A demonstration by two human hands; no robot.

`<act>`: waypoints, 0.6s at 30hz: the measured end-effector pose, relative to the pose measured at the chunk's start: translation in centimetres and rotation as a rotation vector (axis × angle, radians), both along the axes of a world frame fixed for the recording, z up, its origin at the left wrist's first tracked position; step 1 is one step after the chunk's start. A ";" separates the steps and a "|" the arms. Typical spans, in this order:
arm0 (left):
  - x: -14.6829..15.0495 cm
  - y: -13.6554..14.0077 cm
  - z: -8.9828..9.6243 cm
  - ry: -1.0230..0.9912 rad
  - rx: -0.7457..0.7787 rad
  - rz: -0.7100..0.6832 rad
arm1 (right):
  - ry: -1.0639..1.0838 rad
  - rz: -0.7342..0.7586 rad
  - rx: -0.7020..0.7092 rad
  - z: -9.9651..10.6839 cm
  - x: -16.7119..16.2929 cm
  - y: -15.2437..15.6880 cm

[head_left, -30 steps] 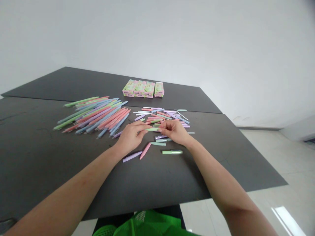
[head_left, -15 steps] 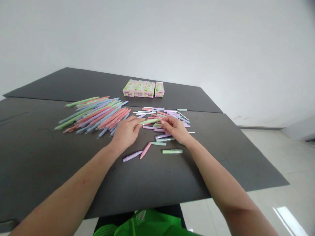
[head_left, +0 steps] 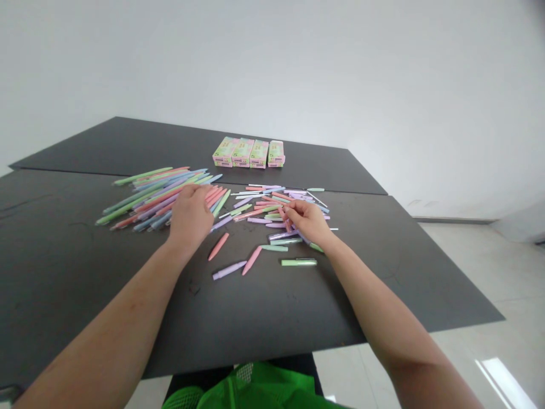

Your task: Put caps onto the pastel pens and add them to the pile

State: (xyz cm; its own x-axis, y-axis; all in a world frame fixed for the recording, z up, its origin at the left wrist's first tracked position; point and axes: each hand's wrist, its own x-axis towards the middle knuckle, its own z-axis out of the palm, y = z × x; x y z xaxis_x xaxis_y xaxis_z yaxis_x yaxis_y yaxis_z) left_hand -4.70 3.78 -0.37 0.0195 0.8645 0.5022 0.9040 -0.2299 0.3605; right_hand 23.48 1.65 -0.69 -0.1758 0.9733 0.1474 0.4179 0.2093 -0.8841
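My left hand (head_left: 191, 215) rests low over the right part of a pile of long pastel pens (head_left: 147, 199). Its fingers are curled down among the pens, and what they grip, if anything, is hidden. A green pen (head_left: 222, 203) lies at the pile's right edge, close to the fingertips. My right hand (head_left: 309, 222) is closed in a pinch on a small red pen part (head_left: 285, 218), above a scatter of loose pen parts (head_left: 259, 220) in pink, purple, green and blue.
A red barrel piece (head_left: 218, 247), a purple piece (head_left: 229, 270), a pink piece (head_left: 252, 261) and a green cap with a clear clip (head_left: 298, 262) lie nearer me. Thin white refills (head_left: 251, 196) are among the parts. Several small boxes (head_left: 249, 153) stand at the back of the dark table (head_left: 272, 318).
My left hand has moved left from the loose parts to the pen pile. The green pen both hands held is out of them; a green pen now shows at the pile's edge. My right hand now pinches a red part.
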 end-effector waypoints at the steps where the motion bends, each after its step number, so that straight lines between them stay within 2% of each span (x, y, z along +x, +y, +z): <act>1: 0.1 0.0 -0.1 -0.010 0.008 -0.018 | 0.004 -0.003 0.008 0.0 0.1 0.0; 5: 0.9 -0.2 -0.5 -0.019 -0.027 -0.126 | 0.001 -0.024 0.027 0.2 0.2 0.0; 11: 1.2 -0.6 -0.7 0.130 -0.275 -0.139 | -0.073 -0.074 0.047 0.0 0.3 0.1; 18: 1.6 -0.9 -1.0 0.220 -0.310 -0.208 | -0.217 -0.110 0.112 -0.1 0.5 0.2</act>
State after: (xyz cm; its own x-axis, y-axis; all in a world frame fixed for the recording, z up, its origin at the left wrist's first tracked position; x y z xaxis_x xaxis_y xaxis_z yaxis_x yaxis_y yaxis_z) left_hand -3.08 2.90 -1.41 0.2869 0.9403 0.1833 0.9129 -0.3263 0.2451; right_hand 24.00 1.86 -0.78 -0.1092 0.9682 0.2253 0.6206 0.2434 -0.7454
